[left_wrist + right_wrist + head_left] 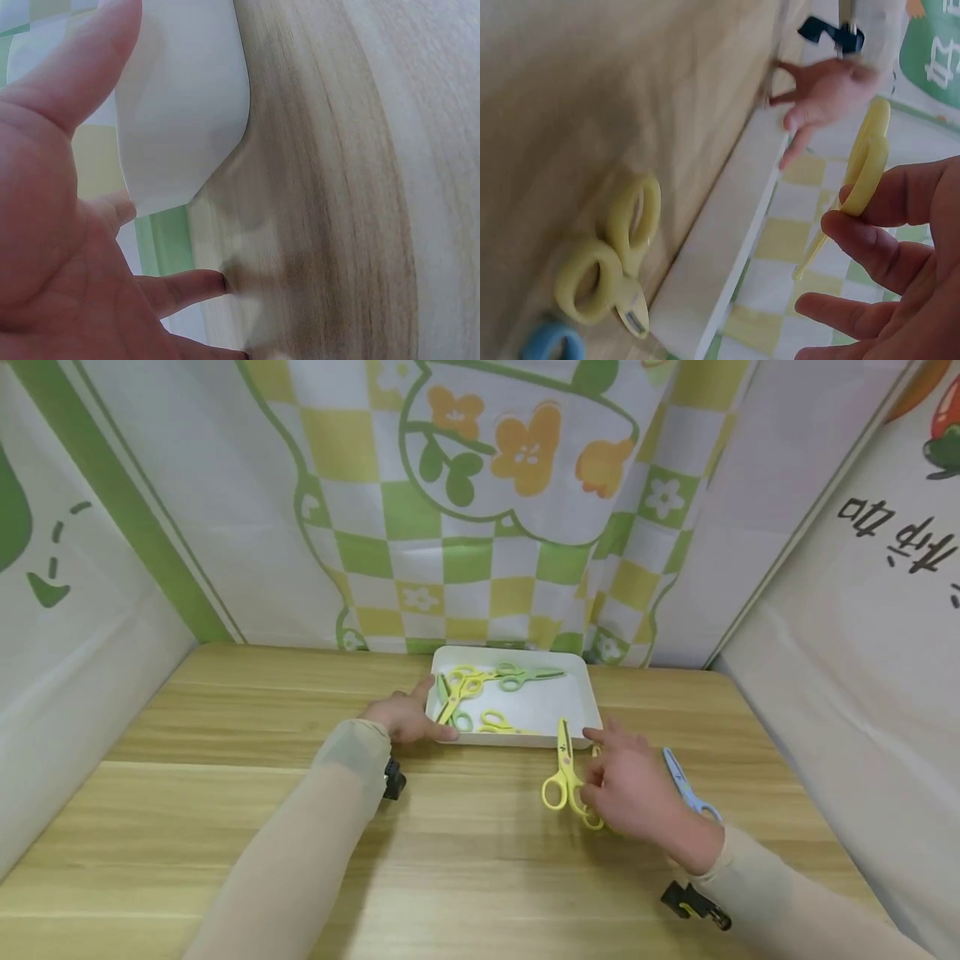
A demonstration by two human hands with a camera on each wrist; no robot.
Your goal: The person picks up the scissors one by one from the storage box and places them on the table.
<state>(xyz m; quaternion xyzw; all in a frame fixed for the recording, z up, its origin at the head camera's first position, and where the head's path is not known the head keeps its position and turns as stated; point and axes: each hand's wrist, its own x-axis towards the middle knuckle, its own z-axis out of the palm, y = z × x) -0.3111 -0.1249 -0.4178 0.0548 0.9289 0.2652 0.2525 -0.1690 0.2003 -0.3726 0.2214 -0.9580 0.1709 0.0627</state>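
My right hand [633, 781] pinches a pair of yellow scissors [565, 760] by a handle loop, blades toward the white tray [517, 741]. In the right wrist view thumb and a finger grip that loop; the other fingers hang loosely. Below this hand a second pair of yellow scissors [626, 285] lies on the table, mostly covered in the head view. My left hand [405, 717] rests with spread, fairly straight fingers at the tray's front left corner. Inside the tray lie several yellow scissors [452, 697] and green scissors [536, 675].
Blue scissors [684, 785] lie on the wooden table [225, 827] right of my right hand. A checked cloth [465, 560] hangs directly behind the tray. White printed side walls stand left and right.
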